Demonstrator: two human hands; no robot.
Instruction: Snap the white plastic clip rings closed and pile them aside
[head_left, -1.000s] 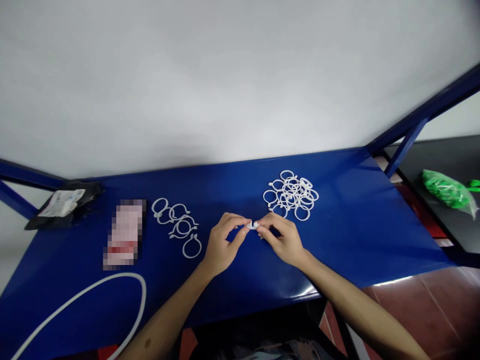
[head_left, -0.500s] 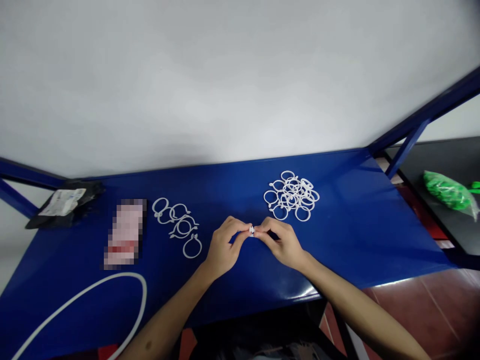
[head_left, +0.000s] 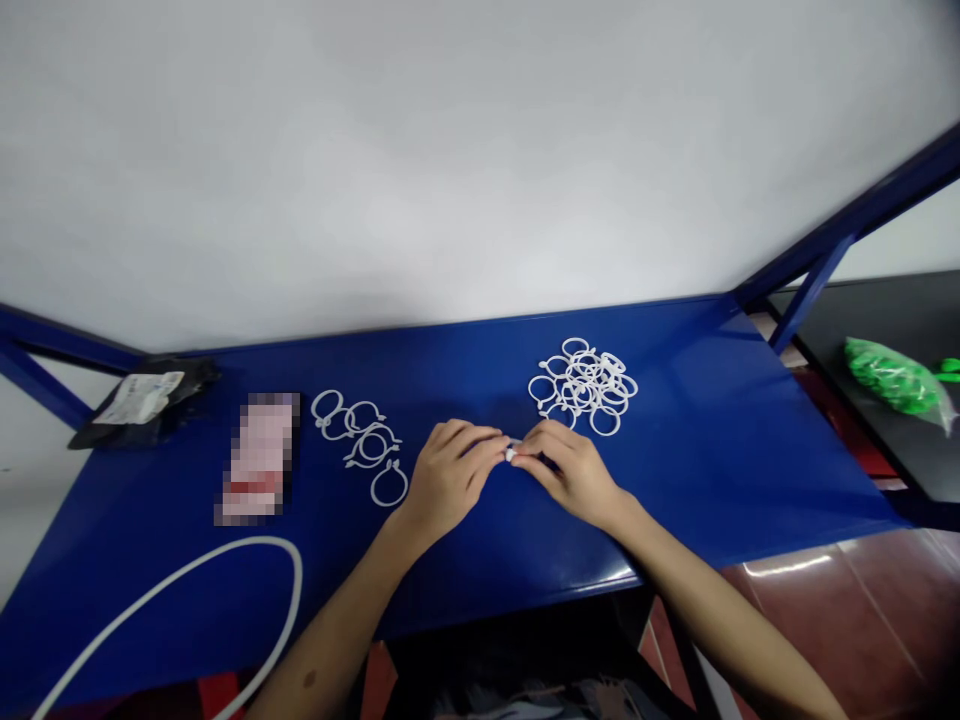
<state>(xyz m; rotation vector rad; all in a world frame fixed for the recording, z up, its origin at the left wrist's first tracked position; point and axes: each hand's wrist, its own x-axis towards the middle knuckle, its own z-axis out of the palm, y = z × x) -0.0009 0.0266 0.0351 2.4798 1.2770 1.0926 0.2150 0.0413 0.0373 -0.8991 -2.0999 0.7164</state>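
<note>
My left hand [head_left: 448, 476] and my right hand [head_left: 570, 470] meet over the middle of the blue table [head_left: 712, 440]. Both pinch a small white plastic ring [head_left: 511, 454] between their fingertips; most of it is hidden by the fingers. A pile of several white rings [head_left: 583, 385] lies just beyond my right hand. A row of several closed-looking white rings [head_left: 364, 446] lies left of my left hand.
A pixelated pink-and-white packet [head_left: 259, 458] lies left of the row. A dark bag with a label [head_left: 146, 402] sits at the table's far left corner. A large white hoop [head_left: 225, 590] lies at the front left. A green bag [head_left: 896, 377] rests on a black surface at right.
Both hands stayed together on the small ring, working it between the fingertips. The left fingers have closed further over it. The view shifted slightly.
</note>
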